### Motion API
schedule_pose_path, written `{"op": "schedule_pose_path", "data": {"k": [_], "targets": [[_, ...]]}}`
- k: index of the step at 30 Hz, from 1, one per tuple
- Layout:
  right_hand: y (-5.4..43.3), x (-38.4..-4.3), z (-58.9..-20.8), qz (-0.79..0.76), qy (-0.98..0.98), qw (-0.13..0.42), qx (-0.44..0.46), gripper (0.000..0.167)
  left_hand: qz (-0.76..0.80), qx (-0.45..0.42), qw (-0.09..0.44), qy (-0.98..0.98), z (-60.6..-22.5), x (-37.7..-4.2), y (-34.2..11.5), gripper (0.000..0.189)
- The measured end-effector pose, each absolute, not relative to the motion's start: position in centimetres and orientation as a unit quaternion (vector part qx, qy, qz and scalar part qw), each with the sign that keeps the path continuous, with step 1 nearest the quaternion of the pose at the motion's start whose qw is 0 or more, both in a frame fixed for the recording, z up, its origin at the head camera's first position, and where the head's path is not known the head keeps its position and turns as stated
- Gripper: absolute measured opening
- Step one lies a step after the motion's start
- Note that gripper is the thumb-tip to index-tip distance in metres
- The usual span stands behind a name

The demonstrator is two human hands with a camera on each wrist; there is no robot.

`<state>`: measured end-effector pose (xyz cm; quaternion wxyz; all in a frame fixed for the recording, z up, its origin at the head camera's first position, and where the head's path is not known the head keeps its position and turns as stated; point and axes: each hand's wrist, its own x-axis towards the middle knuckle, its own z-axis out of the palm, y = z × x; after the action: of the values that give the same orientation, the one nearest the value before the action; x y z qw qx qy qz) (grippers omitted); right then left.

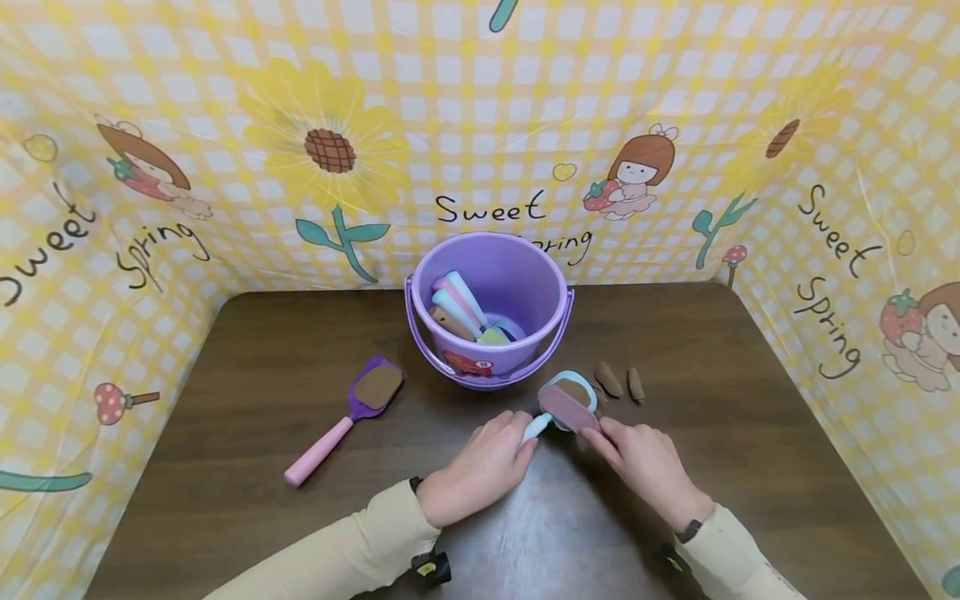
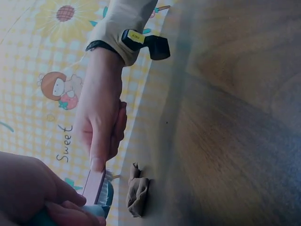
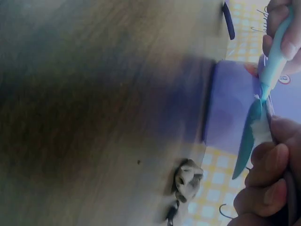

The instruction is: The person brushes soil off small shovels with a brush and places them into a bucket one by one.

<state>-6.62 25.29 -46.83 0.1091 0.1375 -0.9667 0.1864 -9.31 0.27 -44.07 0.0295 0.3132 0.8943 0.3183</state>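
Note:
In the head view my left hand [image 1: 480, 462] grips the handle of a light blue toy shovel [image 1: 537, 427], whose rounded head has a brown layer inside its rim. My right hand [image 1: 648, 467] holds a flat mauve brush [image 1: 567, 408] across that head. Pale bristles [image 2: 106, 192] show under the brush in the left wrist view. Side-on in the right wrist view, the shovel's blade [image 3: 245, 141] looks teal and curved, close to the bristles. Several brown clay-like lumps [image 1: 609, 379] lie on the table just beyond the right hand.
A purple bucket [image 1: 540, 287] with its handle down stands behind the hands, holding several pastel-handled tools [image 1: 459, 302]. To the left lies a purple shovel [image 1: 358, 408] with a pink handle and a brown layer. Checked yellow cloth [image 1: 480, 100] walls the brown table [image 1: 225, 533].

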Motion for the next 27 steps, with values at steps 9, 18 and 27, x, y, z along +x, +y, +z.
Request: {"op": "schedule_pose_path", "data": {"k": [9,18,27], "targets": [[24.5,-6.91,-46.32,0.284,-0.958,0.009,0.028,0.044,0.315,0.324,0.008,0.892,-44.31,-9.35,0.53,0.015],[24.8,-6.73,-46.28,0.27,-0.956,0.067,0.098,0.035,0.323,0.318,0.023,0.891,-43.93,-9.74,0.93,0.01],[24.82,-6.57,-47.0,0.22,-0.97,0.072,0.074,0.037,0.313,0.324,0.022,0.892,-44.06,-9.61,0.91,0.011]]}}
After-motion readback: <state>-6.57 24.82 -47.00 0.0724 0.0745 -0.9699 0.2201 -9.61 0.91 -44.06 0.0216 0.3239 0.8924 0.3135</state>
